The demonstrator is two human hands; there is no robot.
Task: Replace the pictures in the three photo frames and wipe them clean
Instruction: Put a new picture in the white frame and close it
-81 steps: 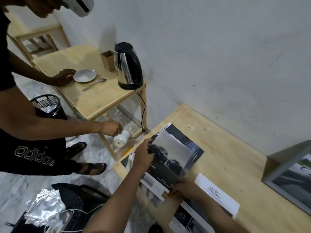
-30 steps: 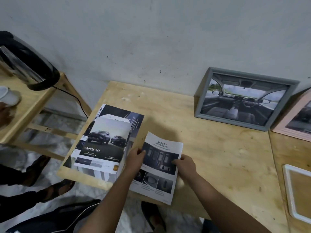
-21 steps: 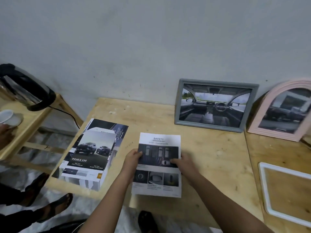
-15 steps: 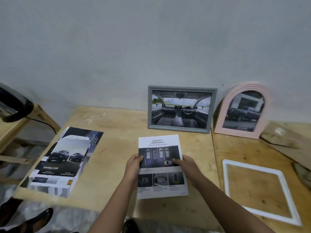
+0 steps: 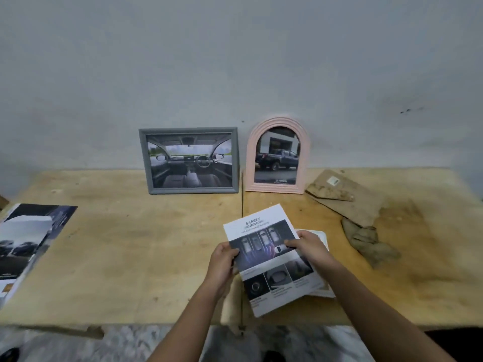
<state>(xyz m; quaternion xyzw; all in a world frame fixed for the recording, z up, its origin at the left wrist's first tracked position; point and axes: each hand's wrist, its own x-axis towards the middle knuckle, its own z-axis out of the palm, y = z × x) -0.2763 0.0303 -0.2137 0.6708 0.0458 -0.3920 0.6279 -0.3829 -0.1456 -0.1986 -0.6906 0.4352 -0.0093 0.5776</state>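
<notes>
I hold a printed "SAFETY" sheet (image 5: 271,259) with car pictures over the wooden table (image 5: 130,244). My left hand (image 5: 222,262) pinches its left edge and my right hand (image 5: 305,246) pinches its right edge. Under the sheet lies a white frame (image 5: 322,237), mostly hidden, only its right rim showing. A grey rectangular frame (image 5: 189,161) with a car-interior picture leans on the wall behind. Beside it to the right stands a pink arched frame (image 5: 277,155) holding a pickup-truck picture.
A stack of car brochure pages (image 5: 23,241) lies at the table's left edge. A brown backing board (image 5: 345,195) and a brownish cloth (image 5: 371,242) lie to the right of my hands. The table's front edge runs just below my wrists.
My view swung right from the kettle table. My hands took the SAFETY sheet off the brochure stack, carried it rightward, and now hold it over the white frame, covering most of it.
</notes>
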